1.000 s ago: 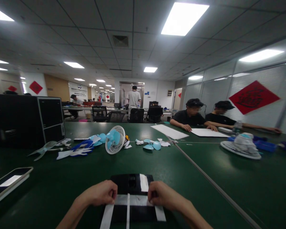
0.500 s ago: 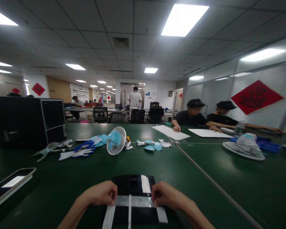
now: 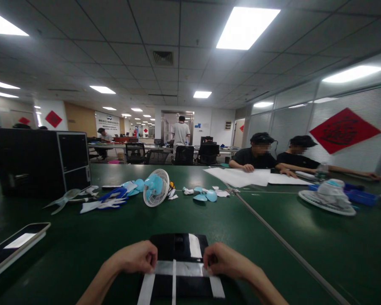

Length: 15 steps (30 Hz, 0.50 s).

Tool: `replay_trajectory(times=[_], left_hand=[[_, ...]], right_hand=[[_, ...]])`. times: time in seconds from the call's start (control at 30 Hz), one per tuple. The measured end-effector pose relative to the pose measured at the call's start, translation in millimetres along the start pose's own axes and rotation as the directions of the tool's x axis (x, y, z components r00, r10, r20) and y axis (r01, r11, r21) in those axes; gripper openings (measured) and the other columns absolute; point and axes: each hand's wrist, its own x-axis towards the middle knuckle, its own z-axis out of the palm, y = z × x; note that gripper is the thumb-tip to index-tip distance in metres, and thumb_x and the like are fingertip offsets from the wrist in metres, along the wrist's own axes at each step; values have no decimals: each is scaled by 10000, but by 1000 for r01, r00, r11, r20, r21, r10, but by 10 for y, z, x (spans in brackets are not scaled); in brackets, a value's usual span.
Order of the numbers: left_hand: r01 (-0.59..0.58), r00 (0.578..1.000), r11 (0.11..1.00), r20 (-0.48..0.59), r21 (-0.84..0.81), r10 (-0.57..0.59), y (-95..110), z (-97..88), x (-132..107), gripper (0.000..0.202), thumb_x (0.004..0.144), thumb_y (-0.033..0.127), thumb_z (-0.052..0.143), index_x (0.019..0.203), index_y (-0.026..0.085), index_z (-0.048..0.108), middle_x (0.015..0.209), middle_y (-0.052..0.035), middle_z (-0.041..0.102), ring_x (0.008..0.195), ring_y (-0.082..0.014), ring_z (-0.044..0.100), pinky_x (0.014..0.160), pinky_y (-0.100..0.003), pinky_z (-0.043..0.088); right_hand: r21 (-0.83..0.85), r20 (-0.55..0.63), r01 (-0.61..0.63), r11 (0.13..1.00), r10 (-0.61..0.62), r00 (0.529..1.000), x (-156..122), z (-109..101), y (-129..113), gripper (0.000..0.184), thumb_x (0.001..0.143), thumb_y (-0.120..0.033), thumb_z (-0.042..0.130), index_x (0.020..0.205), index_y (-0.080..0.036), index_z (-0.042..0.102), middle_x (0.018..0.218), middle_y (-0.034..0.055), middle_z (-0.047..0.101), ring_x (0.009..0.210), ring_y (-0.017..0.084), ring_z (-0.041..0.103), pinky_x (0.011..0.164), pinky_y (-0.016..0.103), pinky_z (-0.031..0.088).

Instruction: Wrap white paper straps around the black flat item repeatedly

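Note:
A glossy black flat object (image 3: 160, 244) lies on the table in front of me, its near part cut off by the bottom of the view. Across it runs a shiny see-through strip of tape (image 3: 190, 269). My left hand (image 3: 140, 256) pinches the strip's left end, and my right hand (image 3: 224, 259) pinches the right end, both with curled fingers. White bands (image 3: 217, 286) run down the object's sides, and a thin white strip (image 3: 174, 281) runs along its middle. Whether the tape is stuck down or held just above the surface, I cannot tell.
A phone (image 3: 17, 250) lies at the left on the green table (image 3: 114, 233). Farther back are a black computer case (image 3: 28, 161), gloves (image 3: 106, 201), a small fan (image 3: 156, 187) and blue fan blades (image 3: 205, 195). Two people sit at the right behind white sheets (image 3: 235, 177).
A co-worker's white sheet has shifted right and now overlaps the neighbouring sheet. My hands keep their grip on the tape and have hardly moved.

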Motion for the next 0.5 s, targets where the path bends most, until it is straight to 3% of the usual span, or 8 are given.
replay_trajectory(times=[0.13,0.23,0.3,0.37,0.43,0.5], left_hand=[[-26,999,998,23,-53,27,-4,-46,-20,235,674,332,648,874,209,652,834,17,644,759,-154,585,637,-243,425],[-1,991,997,-134,-72,-8,-42,-110,-11,252,756,398,572,868,180,627,781,6,629,712,-150,581,615,-241,420],[62,941,998,-332,-19,-65,-116,-152,14,257,816,397,504,873,171,610,824,-17,633,755,-159,591,645,-249,425],[194,858,978,-497,74,-132,-229,-181,49,223,848,349,471,894,173,599,909,-43,637,834,-173,598,701,-265,429],[341,786,925,-591,165,-184,-360,-193,84,187,849,285,469,947,180,589,988,-64,629,901,-191,595,745,-284,430],[400,756,890,-629,219,-184,-479,-197,113,247,850,273,475,1052,174,577,1095,-92,597,1001,-214,572,803,-300,432]], right_hand=[[-55,-72,17,998,-21,997,-45,-58,-19,146,716,-181,615,824,-177,713,776,-9,682,709,133,596,600,205,392],[-123,-187,-15,992,-8,982,-22,-63,-4,149,776,-232,576,840,-175,698,819,14,683,731,146,598,622,226,406],[-176,-264,-45,983,-3,965,11,-44,8,166,808,-260,553,864,-181,688,857,27,676,759,156,594,644,241,413],[-229,-314,-64,971,-11,949,41,-18,16,173,824,-272,540,882,-188,680,886,38,665,786,166,590,666,253,417],[-270,-337,-66,961,-30,941,63,3,17,173,831,-267,530,891,-195,676,903,42,654,809,173,586,687,262,419],[-288,-346,-59,956,-47,937,75,15,14,174,835,-254,521,900,-200,673,914,43,643,821,174,585,704,265,421]])
